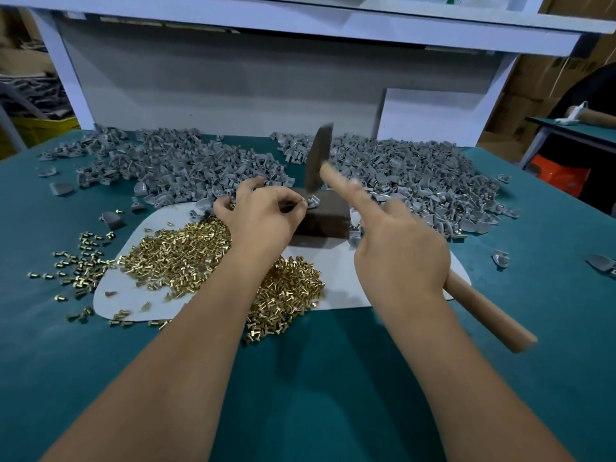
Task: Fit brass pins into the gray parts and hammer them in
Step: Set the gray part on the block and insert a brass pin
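Green matting [300, 378] covers our bench, bare across the lower frame beneath our forearms. On a white sheet [336, 288] at centre lies a heap of brass pins [180, 251], strays spilling past its left edge. Gray parts [416, 175] pile along the upper middle, up against the white back panel [233, 95]. Our left hand [263, 215] pinches one gray part [311, 202] atop the dark block [323, 221]. Our right hand [400, 248] grips the hammer [318, 158], forefinger stretched along the handle, head blurred just above the part.

Hands [263, 215] pinch part [311, 202] (hammer [318, 158] above).
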Tool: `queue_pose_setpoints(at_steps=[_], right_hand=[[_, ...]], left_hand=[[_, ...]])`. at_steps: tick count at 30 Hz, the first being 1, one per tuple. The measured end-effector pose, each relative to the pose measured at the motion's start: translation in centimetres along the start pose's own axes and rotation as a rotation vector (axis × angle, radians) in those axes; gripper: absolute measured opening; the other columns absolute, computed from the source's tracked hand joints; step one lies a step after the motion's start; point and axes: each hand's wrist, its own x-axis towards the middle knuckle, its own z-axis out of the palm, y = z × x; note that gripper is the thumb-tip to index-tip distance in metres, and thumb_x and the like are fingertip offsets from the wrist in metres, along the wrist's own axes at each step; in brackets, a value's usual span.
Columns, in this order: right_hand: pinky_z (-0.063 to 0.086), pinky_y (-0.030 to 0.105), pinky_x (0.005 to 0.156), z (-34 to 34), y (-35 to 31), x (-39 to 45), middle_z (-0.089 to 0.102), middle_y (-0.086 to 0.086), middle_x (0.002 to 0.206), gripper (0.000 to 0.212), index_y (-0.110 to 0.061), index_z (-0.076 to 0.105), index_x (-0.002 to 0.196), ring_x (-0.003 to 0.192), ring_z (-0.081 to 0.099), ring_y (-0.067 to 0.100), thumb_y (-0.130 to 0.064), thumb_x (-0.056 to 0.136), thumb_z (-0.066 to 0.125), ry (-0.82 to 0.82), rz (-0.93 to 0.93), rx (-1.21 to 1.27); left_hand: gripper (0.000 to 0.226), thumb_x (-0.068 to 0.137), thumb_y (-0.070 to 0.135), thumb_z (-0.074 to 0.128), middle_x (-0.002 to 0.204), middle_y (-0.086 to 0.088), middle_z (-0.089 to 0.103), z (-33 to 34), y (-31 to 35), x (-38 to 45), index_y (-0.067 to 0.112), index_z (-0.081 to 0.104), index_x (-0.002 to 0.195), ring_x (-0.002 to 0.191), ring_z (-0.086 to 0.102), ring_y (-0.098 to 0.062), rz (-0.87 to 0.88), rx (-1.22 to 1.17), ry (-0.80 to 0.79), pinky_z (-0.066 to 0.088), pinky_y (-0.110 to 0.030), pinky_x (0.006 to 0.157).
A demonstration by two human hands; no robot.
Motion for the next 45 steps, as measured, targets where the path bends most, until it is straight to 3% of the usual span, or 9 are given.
queue_pose_setpoints(at_steps=[5,8,12,15,20,24,29,34,45], right_hand=[[0.026,0.027,0.048,-0.2,-0.3,-0.2,0.055,0.007,0.080,0.068,-0.030,0.047,0.139,0.059,0.037,0.022,-0.003,0.080,0.065,0.038,0.027,0.031],[0.029,0.030,0.054,0.5,-0.1,-0.1,0.057,0.004,0.098,0.069,-0.040,0.026,0.146,0.073,0.051,0.024,-0.013,0.089,0.054,-0.051,-0.011,-0.032],[0.025,0.028,0.049,0.1,-0.1,-0.3,0.054,0.005,0.084,0.069,-0.035,0.040,0.142,0.061,0.035,0.020,-0.009,0.082,0.062,0.025,0.044,-0.018],[0.015,0.026,0.046,0.5,0.4,-0.1,0.051,0.000,0.089,0.067,-0.044,0.029,0.144,0.063,0.033,0.019,-0.014,0.089,0.054,-0.033,0.031,-0.034],[0.007,0.021,0.046,0.1,0.2,-0.1,0.056,0.003,0.083,0.068,-0.037,0.041,0.141,0.057,0.033,0.019,-0.009,0.083,0.063,0.047,0.065,0.046],[0.012,0.026,0.044,0.5,0.1,0.1,0.056,0.001,0.097,0.067,-0.044,0.025,0.144,0.063,0.034,0.020,-0.015,0.090,0.053,-0.062,0.049,0.001],[0.010,0.022,0.046,0.2,0.2,-0.2,0.055,0.006,0.082,0.072,-0.035,0.042,0.141,0.057,0.034,0.019,-0.005,0.079,0.065,0.078,0.077,0.081],[0.011,0.025,0.044,0.4,0.4,0.0,0.054,-0.001,0.090,0.068,-0.045,0.029,0.143,0.058,0.033,0.019,-0.013,0.089,0.055,-0.054,0.068,0.038],[0.016,0.024,0.044,0.7,1.1,0.4,0.047,0.002,0.086,0.066,-0.043,0.027,0.144,0.054,0.034,0.019,-0.015,0.091,0.055,-0.026,0.134,0.098]], left_hand=[[0.018,0.080,0.040,0.077,0.118,0.018,0.063,0.0,-0.2,-0.1,0.048,0.065,0.068,0.137,0.036,-0.011,0.008,-0.009,0.020,0.014,-0.046,0.105],[0.034,0.078,0.039,0.079,0.097,0.039,0.043,-0.1,0.1,-0.2,0.052,0.056,0.058,0.135,0.035,-0.010,0.006,-0.051,0.019,0.014,-0.044,0.104],[0.016,0.079,0.040,0.078,0.123,0.019,0.057,0.2,0.0,-0.1,0.047,0.068,0.068,0.136,0.034,-0.011,-0.009,-0.029,0.028,0.016,-0.048,0.107],[0.030,0.081,0.041,0.075,0.094,0.044,0.037,0.0,0.0,-0.2,0.053,0.058,0.059,0.134,0.032,-0.010,-0.002,-0.023,-0.002,0.017,-0.051,0.107],[0.013,0.083,0.042,0.074,0.132,0.009,0.057,0.0,0.0,-0.2,0.047,0.067,0.074,0.138,0.029,-0.010,-0.028,-0.015,-0.018,0.015,-0.049,0.108],[0.005,0.084,0.043,0.073,0.112,0.022,0.058,0.0,-0.1,-0.3,0.046,0.070,0.081,0.137,0.032,-0.010,-0.016,-0.042,-0.028,0.015,-0.048,0.106],[0.002,0.083,0.041,0.074,0.104,0.020,0.047,0.2,-0.1,-0.3,0.042,0.074,0.084,0.137,0.034,-0.012,-0.005,-0.017,0.010,0.016,-0.051,0.107],[0.004,0.085,0.042,0.072,0.093,0.031,0.051,0.1,-0.2,-0.2,0.044,0.073,0.081,0.134,0.035,-0.010,-0.004,-0.025,-0.019,0.018,-0.052,0.105],[0.007,0.089,0.045,0.065,0.117,0.019,0.063,-0.1,0.1,-0.1,0.045,0.071,0.085,0.135,0.032,-0.007,-0.023,0.018,-0.049,0.017,-0.053,0.108]])
